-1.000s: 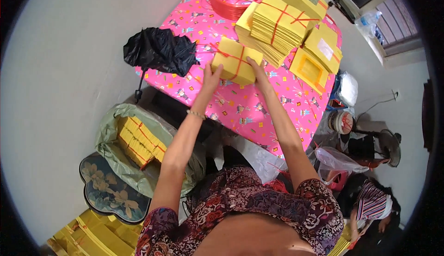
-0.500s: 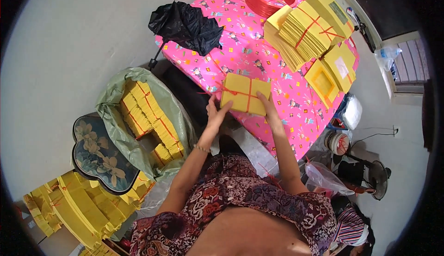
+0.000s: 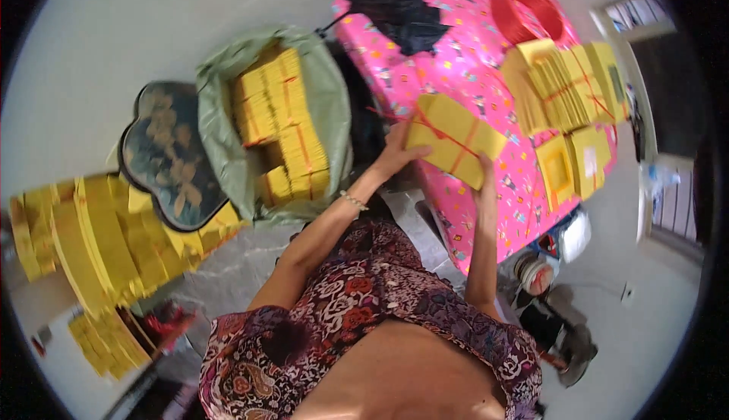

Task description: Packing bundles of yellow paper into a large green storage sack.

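Note:
A bundle of yellow paper [image 3: 456, 135], tied crosswise with red string, is held tilted over the near left edge of the pink table. My left hand [image 3: 399, 153] grips its left end, thumb on top and fingers partly hidden beyond it. My right hand [image 3: 486, 175] closes on the near right corner, most of its fingers underneath. To the left, a green sack [image 3: 220, 154] stands with its mouth spread wide. Rows of similar tied yellow bundles [image 3: 292, 143] fill much of it, with a dark gap among them.
On the pink patterned table [image 3: 459, 238] are yellow stacks [image 3: 566, 86], a yellow frame-like piece [image 3: 554, 171], a red string coil [image 3: 503, 21] and a black umbrella [image 3: 395, 10]. A dark scalloped stool seat [image 3: 171, 158] adjoins the sack. More yellow stacks [image 3: 106, 238] lie left; a bucket [image 3: 534, 272] stands right.
My view has swung left, so the table and sack sit differently in the picture. The bundle, still in both hands, has tilted, its right end now lower in view.

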### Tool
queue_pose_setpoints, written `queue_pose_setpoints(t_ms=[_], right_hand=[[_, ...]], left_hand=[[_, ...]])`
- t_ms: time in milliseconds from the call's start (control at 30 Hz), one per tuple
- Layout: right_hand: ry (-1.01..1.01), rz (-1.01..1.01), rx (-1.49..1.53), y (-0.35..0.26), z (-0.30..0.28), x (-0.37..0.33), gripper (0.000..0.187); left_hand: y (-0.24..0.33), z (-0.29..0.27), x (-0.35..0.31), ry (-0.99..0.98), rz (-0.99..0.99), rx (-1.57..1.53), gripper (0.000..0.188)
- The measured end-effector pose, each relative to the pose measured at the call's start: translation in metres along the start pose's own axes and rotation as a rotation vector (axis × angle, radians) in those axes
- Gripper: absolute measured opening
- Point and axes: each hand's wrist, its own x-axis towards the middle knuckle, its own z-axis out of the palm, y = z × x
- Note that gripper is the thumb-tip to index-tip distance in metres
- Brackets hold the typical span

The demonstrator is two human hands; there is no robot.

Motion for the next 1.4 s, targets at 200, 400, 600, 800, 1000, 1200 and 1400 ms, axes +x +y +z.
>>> queue_pose_setpoints(t_ms=[200,400,600,800,1000,1200,1400], right_hand=[[-0.25,-0.079,-0.108,-0.023,0.07,-0.02,0.071],[-0.764,-0.394,-0.478,-0.013,0.24,-0.042,0.092],[-0.958,-0.47,-0.9,0.057,0.322,0.003,0.1],[-1.049,0.041,-0.968,0.097,0.333,0.033,0.11],[-1.089,0.244,-0.765,0.108,0.319,0.053,0.094],[-0.961,0.515,-0.599,0.121,0.308,0.077,0.084],[-1.129,0.655,-0.636,0.107,0.333,0.096,0.081]], left_hand=[[0.1,-0.056,-0.047,0.197,0.281,0.066,0.093],[0.095,-0.149,-0.127,0.483,0.111,-0.68,0.079],[0.068,-0.191,-0.154,0.692,0.18,-0.938,0.067],[0.016,-0.217,-0.176,0.769,-0.034,-1.016,0.057],[0.02,-0.224,-0.174,0.748,-0.119,-0.948,0.059],[-0.005,-0.259,-0.175,0.644,-0.143,-0.546,0.05],[-0.027,-0.287,-0.186,0.473,-0.715,0.358,0.059]])
